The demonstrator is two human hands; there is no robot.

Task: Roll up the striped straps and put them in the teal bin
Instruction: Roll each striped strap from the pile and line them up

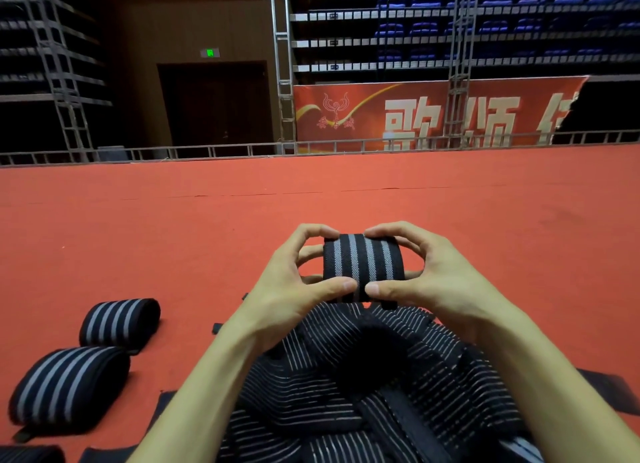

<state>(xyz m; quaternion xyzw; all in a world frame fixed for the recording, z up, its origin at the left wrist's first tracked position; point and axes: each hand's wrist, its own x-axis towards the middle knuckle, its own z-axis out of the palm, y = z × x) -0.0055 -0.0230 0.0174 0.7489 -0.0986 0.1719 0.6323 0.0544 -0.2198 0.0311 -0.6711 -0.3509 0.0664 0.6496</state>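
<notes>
A black strap with grey stripes [363,262], wound into a roll, is held up at the centre of the head view. My left hand [294,286] pinches its left side with thumb below and fingers over the top. My right hand [426,275] grips its right side the same way. Its loose tail drops into a heap of unrolled striped straps [363,386] below my wrists. Two finished rolls [119,322] [69,386] lie on the red carpet at the left. The teal bin is not in view.
Red carpet [311,199] stretches ahead to a low metal railing [242,149]. Behind it stand truss towers, a red banner [433,116], a dark door and tiers of blue seats. Another dark strap piece [31,454] shows at the bottom left edge.
</notes>
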